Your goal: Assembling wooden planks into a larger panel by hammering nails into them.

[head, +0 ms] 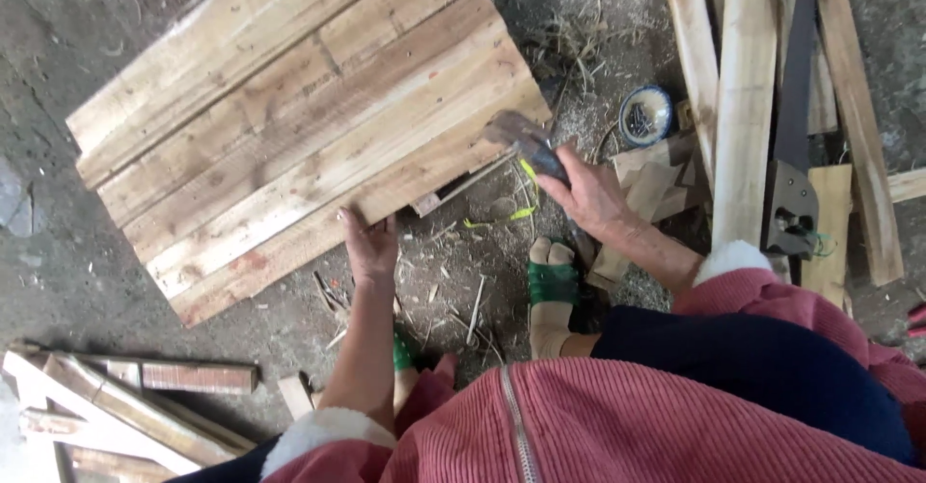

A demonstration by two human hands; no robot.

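Observation:
A panel of several pale wooden planks (289,116) lies flat on the ground, tilted across the view. My left hand (369,245) rests on its near edge, fingers pressing the last plank. My right hand (590,193) grips the handle of a hammer (526,140), whose metal head hovers at the panel's right corner. A thin nail or metal rod (463,186) sticks out from under that corner, just below the hammer head.
A blue-rimmed bowl of dark nails (644,114) sits right of the panel. Long timber battens (745,97) and a dark metal tool (793,203) lie at the right. Scrap wood pieces (125,406) are at lower left. My feet in green-strapped sandals (553,285) stand among sawdust.

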